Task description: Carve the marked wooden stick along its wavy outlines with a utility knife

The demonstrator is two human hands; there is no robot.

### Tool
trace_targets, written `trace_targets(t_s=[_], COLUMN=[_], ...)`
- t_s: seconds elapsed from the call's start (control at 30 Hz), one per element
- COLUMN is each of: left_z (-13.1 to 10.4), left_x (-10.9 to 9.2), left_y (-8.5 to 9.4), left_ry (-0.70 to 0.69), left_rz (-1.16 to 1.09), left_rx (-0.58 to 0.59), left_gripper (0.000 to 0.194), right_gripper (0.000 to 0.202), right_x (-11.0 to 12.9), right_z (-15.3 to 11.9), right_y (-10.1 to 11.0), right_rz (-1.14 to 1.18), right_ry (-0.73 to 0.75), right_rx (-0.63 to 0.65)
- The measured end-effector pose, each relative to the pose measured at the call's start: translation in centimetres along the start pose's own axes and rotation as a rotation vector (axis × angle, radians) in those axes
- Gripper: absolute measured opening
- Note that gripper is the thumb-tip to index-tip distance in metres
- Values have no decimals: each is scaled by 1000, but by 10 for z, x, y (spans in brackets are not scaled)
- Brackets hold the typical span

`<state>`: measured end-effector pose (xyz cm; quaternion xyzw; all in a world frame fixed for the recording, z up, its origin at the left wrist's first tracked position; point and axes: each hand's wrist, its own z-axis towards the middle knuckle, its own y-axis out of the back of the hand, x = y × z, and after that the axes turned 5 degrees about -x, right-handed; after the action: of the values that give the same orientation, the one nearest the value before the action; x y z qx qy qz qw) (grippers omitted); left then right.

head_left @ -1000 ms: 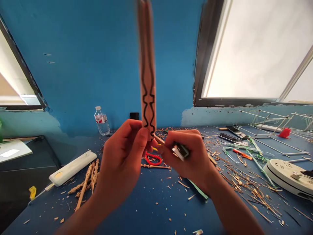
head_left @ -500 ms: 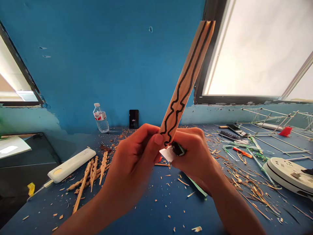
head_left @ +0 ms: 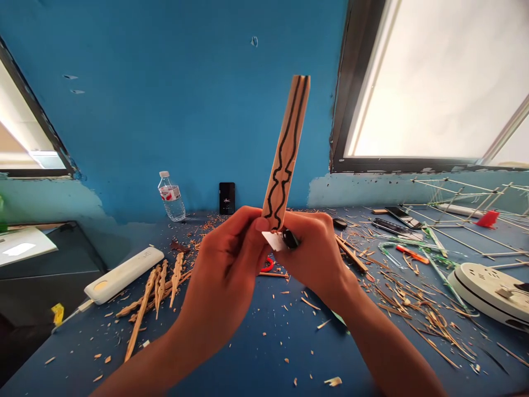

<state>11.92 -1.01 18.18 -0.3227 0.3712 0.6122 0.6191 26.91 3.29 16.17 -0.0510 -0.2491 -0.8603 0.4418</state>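
A flat wooden strip with wavy black outlines drawn along it stands nearly upright in front of me, its top leaning slightly right. My left hand pinches its lower end between thumb and fingers. A knife with a dark handle and a pale, broad blade is in my right hand, closed around the handle. The blade lies at the bottom end of the strip, close to my left thumb. My right fingers are up against the strip's right edge; whether they also grip it is hidden.
Carved wooden pieces lie at left beside a white power bank. A water bottle and a phone stand by the wall. Wood shavings, an orange cutter, a stick frame and a white round device are at right.
The strip has come lower and left and turned more upright. Both hands moved slightly up, the right one also leftward, still holding strip and knife.
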Motion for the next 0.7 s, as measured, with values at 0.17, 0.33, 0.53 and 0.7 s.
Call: trace_targets(t_s=[0.17,0.33,0.53,0.7], left_z=[7,10,32,43], left_x=[6,13,19,27], left_y=[-2,-4,13,19], left_ry=[32,16,-125,-77], left_rz=[-90,-190,-305,-402], left_rx=[13,-31,-205,-117], left_gripper=[27,22,16,18], right_gripper=[19,22,24,22], right_x=[-4,-9,-10,-9], right_z=[0,5,12,12], right_y=[-9,-4,25,20], right_rz=[-89,-63,285,558], right_ry=[-25,28,47,-136], right_rx=[-83,-82,266,72])
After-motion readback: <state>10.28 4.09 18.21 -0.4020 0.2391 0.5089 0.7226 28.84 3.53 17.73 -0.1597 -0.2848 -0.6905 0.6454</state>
